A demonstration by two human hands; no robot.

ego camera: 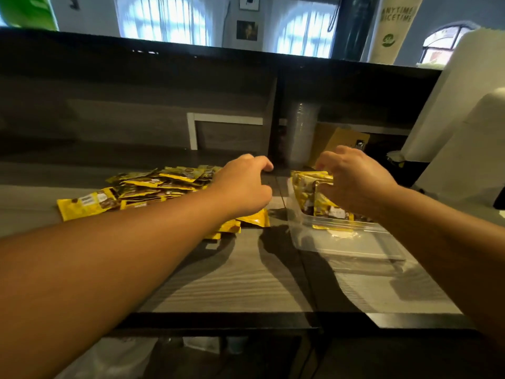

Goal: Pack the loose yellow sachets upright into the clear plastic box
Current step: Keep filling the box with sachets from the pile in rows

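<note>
Inside the clear box, sachets stand gripped by the right hand; left hand curled, empty.

Daylight glared through the windows behind the dim desk; arm shadows fell toward the camera there. Edges bowed; the picture was slightly soft.

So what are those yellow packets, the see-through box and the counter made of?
The yellow sachets look like glossy printed foil or plastic film: they catch the light and crease. The clear box seems to be thin rigid plastic, transparent with shiny edges. The counter shows grey wood grain, probably a matte laminate rather than solid wood, though that cannot be told for sure.
</note>
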